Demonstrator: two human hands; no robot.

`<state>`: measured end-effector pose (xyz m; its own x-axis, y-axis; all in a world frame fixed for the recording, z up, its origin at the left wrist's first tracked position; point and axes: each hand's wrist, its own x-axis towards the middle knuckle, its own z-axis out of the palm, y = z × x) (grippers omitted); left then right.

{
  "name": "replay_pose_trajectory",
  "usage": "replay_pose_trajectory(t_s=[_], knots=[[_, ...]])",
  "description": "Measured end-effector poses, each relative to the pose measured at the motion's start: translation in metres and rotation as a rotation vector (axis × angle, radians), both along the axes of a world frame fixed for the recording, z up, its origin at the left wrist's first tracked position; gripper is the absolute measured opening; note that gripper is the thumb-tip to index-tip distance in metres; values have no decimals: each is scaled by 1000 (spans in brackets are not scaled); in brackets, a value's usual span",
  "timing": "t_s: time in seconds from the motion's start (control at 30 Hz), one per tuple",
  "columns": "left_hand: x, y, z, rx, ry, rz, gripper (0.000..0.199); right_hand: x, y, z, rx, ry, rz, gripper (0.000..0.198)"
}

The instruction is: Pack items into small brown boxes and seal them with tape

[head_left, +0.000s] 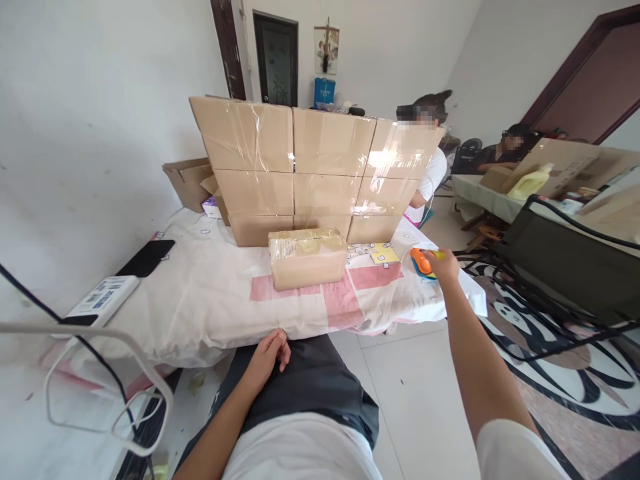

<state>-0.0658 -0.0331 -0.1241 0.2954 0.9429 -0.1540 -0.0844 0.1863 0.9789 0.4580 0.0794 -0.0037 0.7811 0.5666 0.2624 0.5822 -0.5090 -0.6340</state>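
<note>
My right hand reaches to the right end of the table, its fingers closed on a small orange, yellow and blue plastic item; its exact kind is unclear. My left hand rests in my lap by the table's front edge, fingers curled, with nothing visible in it. In front of me a tape-wrapped cardboard box lies on the cloth-covered table. Behind it stands an upright cardboard divider of several panels covered with clear tape. A yellow patterned card or packet lies to the box's right.
At left are a black flat object, a white box-like item and looping cables. An open carton stands behind. A person is beyond the divider; another sits farther right. A dark folding chair is at right.
</note>
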Motion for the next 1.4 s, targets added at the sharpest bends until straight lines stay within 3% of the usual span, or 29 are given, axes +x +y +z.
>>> replay_pose_trajectory(t_s=[0.07,0.17,0.23,0.33,0.43,0.5,0.67,0.77,0.83,0.93,1.0,1.1,1.2,1.4], knots=[[-1,1,-1,10,2,9,39,-4,6,3,-90,-34,-43,64],[-2,3,-4,22,10,28,38,-23,9,5,-57,-308,-69,58],[-2,4,-6,24,15,37,39,-43,10,1,-62,-466,139,46],[-2,4,-8,8,1,50,42,-73,15,-12,-281,-506,467,35],[-5,1,-9,-9,-111,36,38,-94,20,-27,-439,-496,495,31],[-8,0,-11,-16,-220,5,31,-100,21,-34,-411,-489,468,26],[-16,1,-12,-32,-407,-47,21,-105,19,-35,-5,-191,488,19],[-18,0,-9,-20,-478,-16,18,-117,24,-34,55,-69,560,28],[-16,-2,-5,5,-469,75,14,-131,31,-36,79,-13,582,35],[-13,-5,1,21,-362,261,14,-156,42,-44,78,24,568,36],[-10,-6,4,1,-277,314,18,-173,45,-50,44,13,538,29],[-6,-6,3,-22,-220,307,30,-192,42,-55,-36,-53,431,24],[-4,-3,-3,-28,-191,289,35,-200,38,-54,-120,-117,345,34],[-7,2,-13,57,-199,256,33,-200,66,-45,-222,-152,474,46]])
